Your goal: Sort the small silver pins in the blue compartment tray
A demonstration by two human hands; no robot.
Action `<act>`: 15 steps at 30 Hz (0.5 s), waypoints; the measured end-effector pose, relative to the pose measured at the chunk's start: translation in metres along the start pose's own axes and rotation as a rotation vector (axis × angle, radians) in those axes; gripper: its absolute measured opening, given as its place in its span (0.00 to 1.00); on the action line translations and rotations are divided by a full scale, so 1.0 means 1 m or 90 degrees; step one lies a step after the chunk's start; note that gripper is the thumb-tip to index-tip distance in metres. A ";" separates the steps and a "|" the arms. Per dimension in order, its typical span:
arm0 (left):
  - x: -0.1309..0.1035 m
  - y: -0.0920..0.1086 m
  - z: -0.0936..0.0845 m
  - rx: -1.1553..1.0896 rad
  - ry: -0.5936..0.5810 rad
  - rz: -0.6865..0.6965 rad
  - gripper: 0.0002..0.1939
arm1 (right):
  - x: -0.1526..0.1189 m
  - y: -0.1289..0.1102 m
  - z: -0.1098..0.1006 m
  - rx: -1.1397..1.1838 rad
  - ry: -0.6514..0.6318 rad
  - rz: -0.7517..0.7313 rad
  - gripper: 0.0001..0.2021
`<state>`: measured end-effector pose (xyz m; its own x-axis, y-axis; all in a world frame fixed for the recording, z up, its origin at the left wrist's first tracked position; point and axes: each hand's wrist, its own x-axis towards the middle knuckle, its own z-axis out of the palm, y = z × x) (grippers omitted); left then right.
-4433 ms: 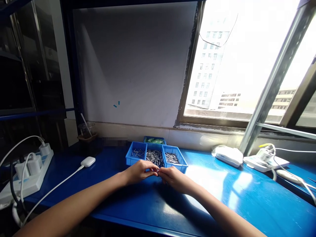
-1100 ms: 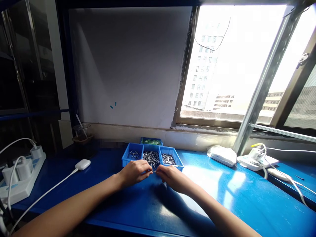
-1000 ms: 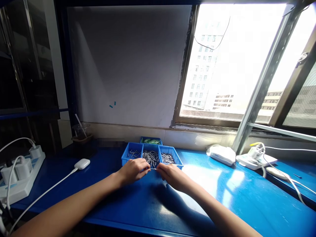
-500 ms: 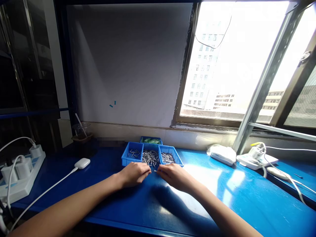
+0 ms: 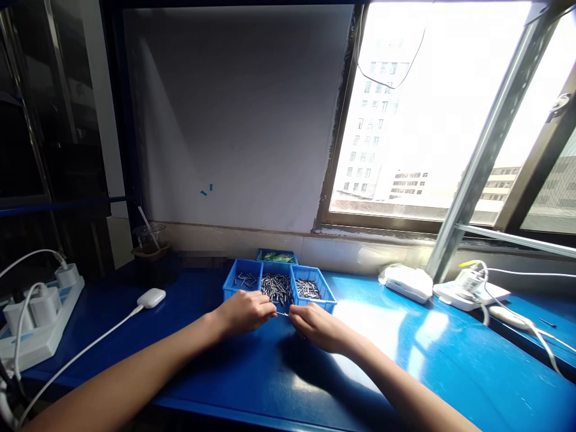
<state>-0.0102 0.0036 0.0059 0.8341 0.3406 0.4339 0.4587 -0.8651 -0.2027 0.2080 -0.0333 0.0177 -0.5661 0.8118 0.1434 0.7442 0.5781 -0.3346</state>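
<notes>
Between my two hands runs a thin, shiny metal rod (image 5: pixel 282 314), too small to name more exactly. My left hand (image 5: pixel 245 312) is closed in a pinch on its left end. The fingers of my right hand (image 5: pixel 312 324) are closed round the other end. Just beyond them stand blue plastic bins: the left bin (image 5: pixel 229 290) holds a few slim metal pieces, the middle one a dense heap of metal pieces (image 5: pixel 276 288), and the right bin (image 5: pixel 330 295) a smaller pile of short pieces (image 5: pixel 308 288). My fingertips and whatever lies within them are hidden.
Behind the bins sits a blue tray (image 5: pixel 260 254) with green packets. A white earbud case (image 5: pixel 152 297) on a cable and a power strip (image 5: pixel 58 324) lie left. On the right are a white device (image 5: pixel 407 282), another power strip (image 5: pixel 450 290) and a metal post (image 5: pixel 468 162). A plastic cup (image 5: pixel 150 237) stands back left.
Both hands have moved very slightly right and down in the picture, as the whole view shifted a little. The thin rod between them now tilts slightly down to the right.
</notes>
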 end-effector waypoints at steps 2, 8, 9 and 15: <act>0.000 -0.001 0.001 -0.004 -0.018 -0.018 0.11 | -0.001 0.001 -0.003 0.021 0.041 -0.005 0.10; -0.001 -0.001 0.002 -0.059 -0.080 -0.104 0.12 | -0.007 -0.005 -0.011 -0.004 0.060 -0.079 0.14; -0.001 -0.001 0.002 -0.063 -0.091 -0.113 0.13 | -0.007 -0.006 -0.011 -0.003 0.053 -0.088 0.15; 0.000 0.004 -0.004 -0.056 -0.140 -0.154 0.13 | -0.005 -0.006 -0.007 0.079 0.013 -0.100 0.16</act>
<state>-0.0091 -0.0013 0.0085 0.7550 0.6028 0.2581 0.6312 -0.7747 -0.0369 0.2082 -0.0402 0.0253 -0.6632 0.7149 0.2217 0.5974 0.6840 -0.4187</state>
